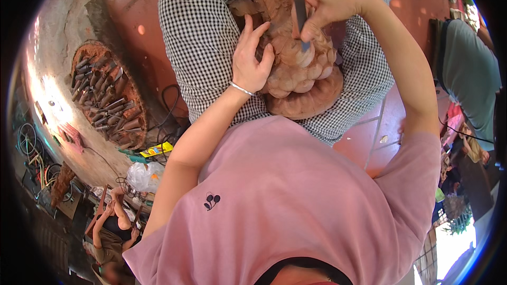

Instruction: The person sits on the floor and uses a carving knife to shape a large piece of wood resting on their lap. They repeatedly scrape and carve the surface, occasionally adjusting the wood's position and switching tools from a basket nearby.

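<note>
A brown carved wooden piece [296, 76] with rounded, bulging shapes rests between my legs, on a thick round base. My left hand [252, 59] lies against its left side with the fingers spread, holding nothing. My right hand [328, 8] is closed at the upper right of the carving, thumb and fingers round a long, flat, dark grey strip [299, 6]. The strip's bluish lower end lies over the rounded carved shapes; whether it is a blade or a file I cannot make out. Part of the carving's far end is hidden by my hands and blurred.
On my left, a stone-like slab [63, 42] bears a hollow full of carving chisels [108, 95]. Next to it are a yellow packet [157, 150], a clear plastic bag [143, 177] and black cable. Another person [113, 227] sits at lower left; another's grey-clad leg [470, 68] is at right.
</note>
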The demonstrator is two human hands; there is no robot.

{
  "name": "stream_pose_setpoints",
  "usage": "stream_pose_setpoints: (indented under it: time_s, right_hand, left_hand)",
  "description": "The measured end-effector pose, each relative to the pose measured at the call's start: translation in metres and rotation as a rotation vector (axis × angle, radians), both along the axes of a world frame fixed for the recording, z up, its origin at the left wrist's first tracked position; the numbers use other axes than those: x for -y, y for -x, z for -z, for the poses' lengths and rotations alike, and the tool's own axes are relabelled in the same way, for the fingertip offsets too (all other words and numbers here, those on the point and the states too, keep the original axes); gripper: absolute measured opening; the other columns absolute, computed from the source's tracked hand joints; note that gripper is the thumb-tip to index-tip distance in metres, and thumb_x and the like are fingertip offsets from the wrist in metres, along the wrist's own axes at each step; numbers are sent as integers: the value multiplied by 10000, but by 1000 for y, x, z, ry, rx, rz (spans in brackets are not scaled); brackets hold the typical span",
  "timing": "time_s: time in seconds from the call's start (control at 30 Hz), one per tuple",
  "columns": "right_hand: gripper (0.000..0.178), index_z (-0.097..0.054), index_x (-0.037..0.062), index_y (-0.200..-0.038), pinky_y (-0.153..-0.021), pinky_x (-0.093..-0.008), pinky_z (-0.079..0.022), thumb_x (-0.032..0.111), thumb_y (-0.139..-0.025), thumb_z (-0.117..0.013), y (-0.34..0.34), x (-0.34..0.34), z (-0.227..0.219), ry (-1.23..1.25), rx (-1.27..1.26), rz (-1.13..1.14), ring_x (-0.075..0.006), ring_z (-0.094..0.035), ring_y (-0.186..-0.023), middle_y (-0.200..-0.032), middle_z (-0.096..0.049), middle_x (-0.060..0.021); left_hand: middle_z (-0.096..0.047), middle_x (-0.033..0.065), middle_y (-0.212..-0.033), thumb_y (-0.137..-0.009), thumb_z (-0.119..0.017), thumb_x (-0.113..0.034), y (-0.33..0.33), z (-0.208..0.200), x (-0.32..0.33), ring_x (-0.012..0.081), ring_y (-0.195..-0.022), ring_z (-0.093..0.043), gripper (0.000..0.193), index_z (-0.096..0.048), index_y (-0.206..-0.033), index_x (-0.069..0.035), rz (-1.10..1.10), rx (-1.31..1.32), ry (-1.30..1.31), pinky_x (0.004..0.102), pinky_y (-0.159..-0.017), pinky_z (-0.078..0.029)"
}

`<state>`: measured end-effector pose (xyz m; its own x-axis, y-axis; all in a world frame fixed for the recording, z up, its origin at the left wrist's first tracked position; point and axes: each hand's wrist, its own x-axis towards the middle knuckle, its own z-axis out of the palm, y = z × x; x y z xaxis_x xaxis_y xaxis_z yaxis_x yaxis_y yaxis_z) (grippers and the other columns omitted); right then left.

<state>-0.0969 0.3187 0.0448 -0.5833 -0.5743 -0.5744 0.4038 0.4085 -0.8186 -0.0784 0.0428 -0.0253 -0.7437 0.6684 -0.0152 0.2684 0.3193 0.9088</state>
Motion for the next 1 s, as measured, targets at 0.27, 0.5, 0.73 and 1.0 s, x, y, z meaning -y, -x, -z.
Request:
stream_pose_setpoints:
  time_s: [0.27,0.5,0.73,1.0]
  right_hand:
    - [303,-714,-15,-956,-743,-268,-530,231,-817,-823,2,7,-19,-99,-151,-99,-126,-663,-807,-866,-728,-53]
    - [257,-707,-2,-884,-698,-258,-521,229,-829,-808,8,9,-14,-200,-72,-22,-120,-649,-760,-818,-712,-38]
    - [298,-687,-4,-834,-698,-294,-516,269,-826,-805,18,33,-48,-429,-54,-173,-147,-646,-767,-805,-691,-48]
    - [349,-622,-16,-891,-619,-345,-471,271,-829,-811,-17,35,-45,-536,-434,-98,-183,-578,-671,-737,-631,-51]
  left_hand:
    - [-358,412,-1473,-869,-602,-121,0,-2,0,509,-1349,-435,466,-576,-1319,-4,-5,8,-26,452,-1109,-396]
    - [-371,382,-1487,-884,-603,-118,-1,-1,0,470,-1351,-461,455,-583,-1329,-21,-7,-21,-22,425,-1088,-419]
    - [-381,374,-1487,-897,-604,-133,-1,4,0,459,-1353,-466,446,-588,-1331,-33,-9,-58,-33,412,-1078,-429]
    - [-387,373,-1485,-899,-607,-138,-1,5,1,449,-1340,-485,449,-586,-1334,-29,-14,-79,-24,411,-1062,-442]
